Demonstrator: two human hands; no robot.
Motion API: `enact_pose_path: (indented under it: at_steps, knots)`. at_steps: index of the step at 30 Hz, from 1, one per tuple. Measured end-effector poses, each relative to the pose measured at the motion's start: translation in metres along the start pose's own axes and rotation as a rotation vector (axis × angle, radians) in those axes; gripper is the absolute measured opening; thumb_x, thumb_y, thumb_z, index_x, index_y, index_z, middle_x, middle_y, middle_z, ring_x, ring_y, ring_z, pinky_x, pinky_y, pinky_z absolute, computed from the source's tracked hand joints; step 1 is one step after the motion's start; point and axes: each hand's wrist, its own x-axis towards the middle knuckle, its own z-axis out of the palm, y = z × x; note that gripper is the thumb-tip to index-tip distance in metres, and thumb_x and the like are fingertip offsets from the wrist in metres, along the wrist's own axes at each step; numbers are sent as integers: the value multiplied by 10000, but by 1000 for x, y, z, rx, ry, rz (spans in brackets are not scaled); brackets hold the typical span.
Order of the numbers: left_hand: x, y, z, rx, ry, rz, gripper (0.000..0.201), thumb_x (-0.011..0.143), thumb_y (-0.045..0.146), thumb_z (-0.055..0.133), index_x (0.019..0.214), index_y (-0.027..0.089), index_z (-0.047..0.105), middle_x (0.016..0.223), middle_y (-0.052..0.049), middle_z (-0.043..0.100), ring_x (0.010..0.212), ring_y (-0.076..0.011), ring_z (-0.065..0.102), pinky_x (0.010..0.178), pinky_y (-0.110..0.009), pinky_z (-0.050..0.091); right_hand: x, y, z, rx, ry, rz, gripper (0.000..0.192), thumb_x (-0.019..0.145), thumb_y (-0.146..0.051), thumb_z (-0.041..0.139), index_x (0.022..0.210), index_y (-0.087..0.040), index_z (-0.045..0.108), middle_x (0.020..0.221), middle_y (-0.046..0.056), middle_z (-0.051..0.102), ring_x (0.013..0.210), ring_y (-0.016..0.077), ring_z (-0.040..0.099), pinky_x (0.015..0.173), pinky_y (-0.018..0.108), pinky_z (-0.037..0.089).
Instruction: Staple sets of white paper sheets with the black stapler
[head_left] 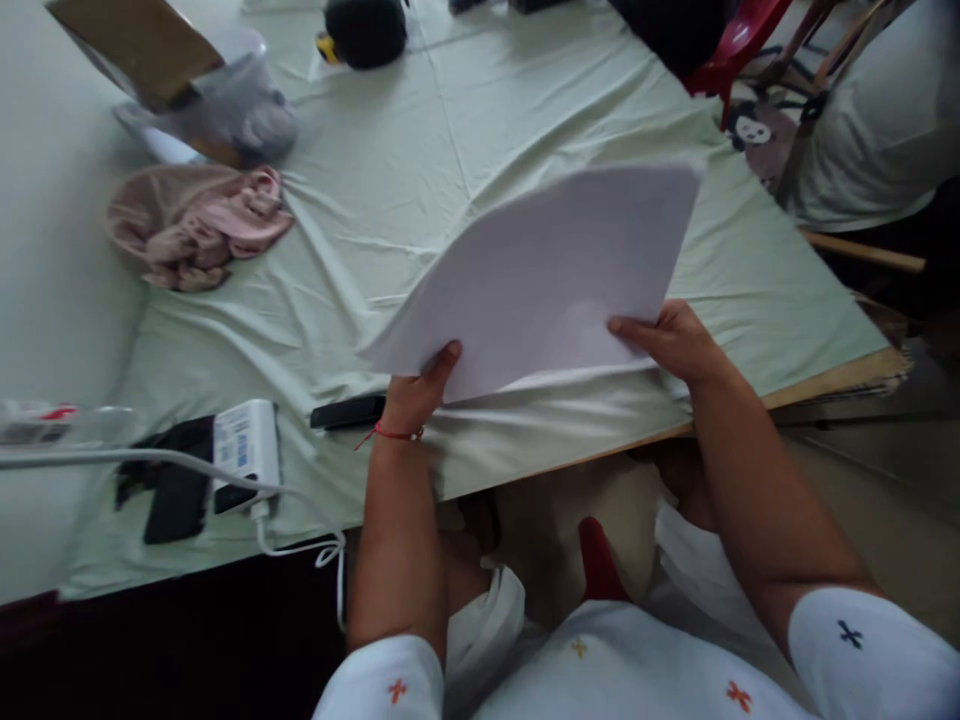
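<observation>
A large white sheet of paper (555, 270) is held up over the near edge of the table, its far edge curved; whether it is one sheet or several I cannot tell. My left hand (420, 388), with a red string round the wrist, grips its lower left side, thumb on top. On the right side, my right hand (671, 338) pinches the paper with its thumb over the face and the fingers hidden behind. Beside my left wrist lies a black stapler-like object (346, 412) on the cloth.
A pale green cloth (375, 190) covers the table. At left lie a white power box (247, 450) with a cable, a black phone (178, 505) and a pink cloth (217, 225). Farther back are a plastic bag (255, 115) and a black case (366, 30). Another person (877, 130) sits at right.
</observation>
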Motion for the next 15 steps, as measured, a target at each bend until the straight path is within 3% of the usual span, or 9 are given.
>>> enact_pose_path:
  at_steps: [5, 7, 12, 15]
  knots:
    - [-10, 8, 0, -157, -45, -132, 629, 655, 660, 944, 1099, 241, 794, 1094, -100, 820, 1174, -307, 737, 1077, -422, 607, -3, -6, 0, 24, 31, 26, 495, 807, -595, 832, 572, -239, 580, 526, -42, 438, 475, 110, 405, 405, 247, 400]
    - [-11, 8, 3, -191, -52, -144, 670, 654, 666, 945, 1146, 240, 788, 1121, -107, 821, 1200, -305, 735, 1081, -417, 606, -4, -5, 0, 19, 36, 24, 547, 817, -615, 819, 543, -246, 522, 503, -49, 381, 452, 106, 366, 381, 246, 376]
    - [-8, 4, 6, -286, -19, -107, 652, 748, 707, 863, 1215, 261, 769, 1251, -112, 799, 1283, -286, 717, 1159, -428, 552, -3, 5, -3, 12, 47, -26, 316, 754, -503, 897, 702, -245, 722, 703, -5, 647, 665, 174, 615, 626, 318, 563]
    - [-5, -1, -2, -250, 3, -73, 588, 739, 664, 887, 1158, 264, 781, 1205, -84, 807, 1277, -264, 720, 1174, -387, 538, 0, 8, -3, -29, 43, -32, 270, 679, -450, 939, 719, -272, 740, 748, 5, 710, 775, 233, 691, 731, 378, 607]
